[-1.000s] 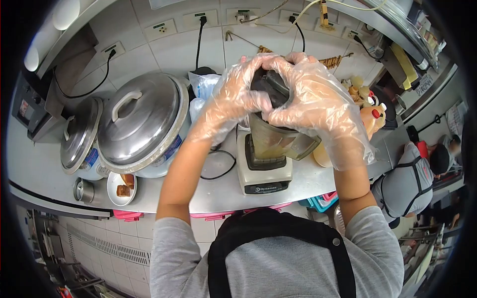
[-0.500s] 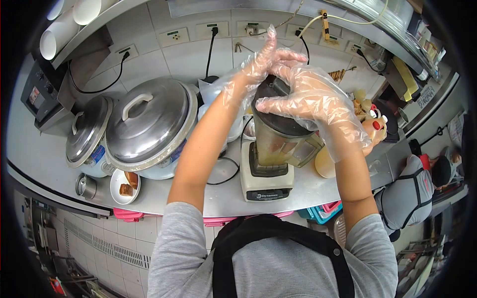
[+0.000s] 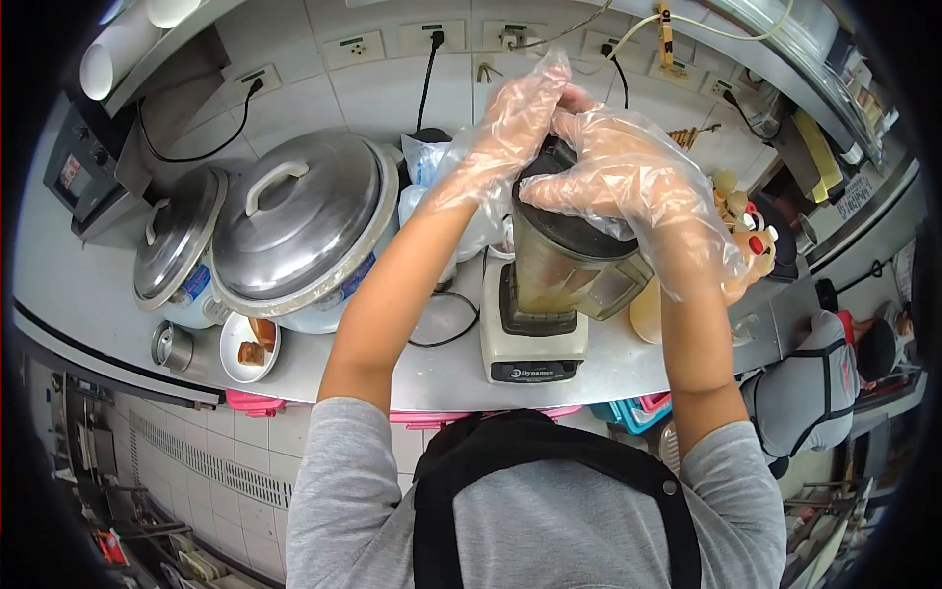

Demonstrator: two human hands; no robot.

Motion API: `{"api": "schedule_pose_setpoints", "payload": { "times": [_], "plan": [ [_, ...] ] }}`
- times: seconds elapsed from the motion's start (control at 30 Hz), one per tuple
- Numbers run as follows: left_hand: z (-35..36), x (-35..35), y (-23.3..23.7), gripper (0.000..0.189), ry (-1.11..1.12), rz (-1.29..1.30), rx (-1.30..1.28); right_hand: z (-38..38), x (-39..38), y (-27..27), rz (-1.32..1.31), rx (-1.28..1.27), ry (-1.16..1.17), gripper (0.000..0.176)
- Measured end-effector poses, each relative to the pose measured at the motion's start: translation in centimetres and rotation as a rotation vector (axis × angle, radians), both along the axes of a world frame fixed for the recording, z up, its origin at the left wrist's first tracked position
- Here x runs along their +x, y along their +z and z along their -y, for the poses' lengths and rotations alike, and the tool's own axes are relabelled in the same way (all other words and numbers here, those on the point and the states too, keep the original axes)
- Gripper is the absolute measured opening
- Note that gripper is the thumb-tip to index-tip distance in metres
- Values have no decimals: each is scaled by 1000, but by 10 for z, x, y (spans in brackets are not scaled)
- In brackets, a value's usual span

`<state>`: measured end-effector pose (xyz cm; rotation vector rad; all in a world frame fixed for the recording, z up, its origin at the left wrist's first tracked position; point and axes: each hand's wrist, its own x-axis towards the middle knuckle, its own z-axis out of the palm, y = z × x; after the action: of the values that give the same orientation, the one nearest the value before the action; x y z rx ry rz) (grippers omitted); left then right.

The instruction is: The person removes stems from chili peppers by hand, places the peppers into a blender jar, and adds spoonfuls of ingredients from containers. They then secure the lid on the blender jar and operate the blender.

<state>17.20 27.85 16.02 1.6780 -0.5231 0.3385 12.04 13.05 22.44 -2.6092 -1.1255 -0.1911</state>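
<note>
A blender with a cream base (image 3: 535,344) and a cloudy jug (image 3: 549,270) stands on the metal counter, some pale contents low in the jug. Its black lid (image 3: 574,228) is on top. My right hand (image 3: 628,162), in a clear plastic glove, spans the lid, thumb at the near left edge and fingers towards the far side. Beside the lid's far left edge is my left hand (image 3: 515,123), also gloved, its fingers extended and meeting my right fingertips. Where they overlap, some fingertips are hidden.
Two large lidded pots (image 3: 299,216) (image 3: 177,236) stand left. Nearby are a white bowl (image 3: 231,348) with brown pieces and a metal cup (image 3: 172,346). Bottles (image 3: 751,245) are right of the blender. Cables (image 3: 427,88) hang behind. Another person (image 3: 810,393) is at far right.
The view has shifted slightly, so the blender appears a little higher and further right. The raised digit of my left hand has come nearer its other fingers. My right hand stays on the lid.
</note>
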Motion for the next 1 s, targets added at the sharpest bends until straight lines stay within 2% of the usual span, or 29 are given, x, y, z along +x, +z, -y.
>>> {"api": "schedule_pose_setpoints", "payload": {
  "times": [0.03,0.1,0.13,0.17,0.23,0.27,0.33,0.4,0.47,0.5,0.57,0.6,0.67,0.7,0.73,0.8,0.83,0.87,0.93,0.97,1.0],
  "plan": [
    [3,-5,-1,81,0,9,4,-1,6,-1,-23,10,11,76],
    [7,-10,-12,57,116,121,-231,-8,16,-2,6,-70,-25,75],
    [5,-9,-19,57,116,122,-227,-11,19,-4,27,-153,-61,75],
    [2,-13,-22,51,218,163,-189,-14,11,12,-103,-234,-61,72],
    [-4,-25,-34,34,348,303,-168,-16,24,0,-73,-179,-15,68],
    [-4,-33,-36,34,347,297,-167,-18,24,-1,-38,-127,31,65],
    [-4,-42,-41,27,539,399,12,-23,22,4,-78,-223,22,68],
    [-3,-42,-46,25,506,289,-70,-25,21,3,-10,-279,0,69],
    [-8,-36,-57,27,658,518,106,-30,19,0,-42,-291,-34,69],
    [-9,-38,-58,27,657,513,107,-31,18,0,-58,-295,-69,68],
    [-10,-43,-50,28,510,207,-148,-33,22,-3,-53,-282,-62,68],
    [-8,-47,-44,28,503,207,-146,-32,23,-4,-49,-272,-55,67],
    [-2,-51,-30,29,465,195,-339,-25,19,4,-67,-267,-49,65],
    [-4,-45,-24,28,429,299,-367,-21,16,7,-90,-265,-34,63],
    [-2,-41,-15,28,416,298,-366,-13,13,4,-91,-261,-46,63],
    [0,-28,5,27,174,444,-323,10,11,-8,-197,650,72,55],
    [-2,-12,9,35,118,426,-190,22,26,-8,-264,682,180,49],
    [5,-16,12,35,111,426,-193,35,25,-13,-260,681,172,49],
    [23,-37,30,53,115,219,182,59,12,-29,-70,847,-34,48],
    [28,-44,43,67,157,197,414,69,7,-41,-72,848,-46,48],
    [32,-42,48,67,146,190,415,78,2,-54,-101,927,-117,51]
  ]
}}
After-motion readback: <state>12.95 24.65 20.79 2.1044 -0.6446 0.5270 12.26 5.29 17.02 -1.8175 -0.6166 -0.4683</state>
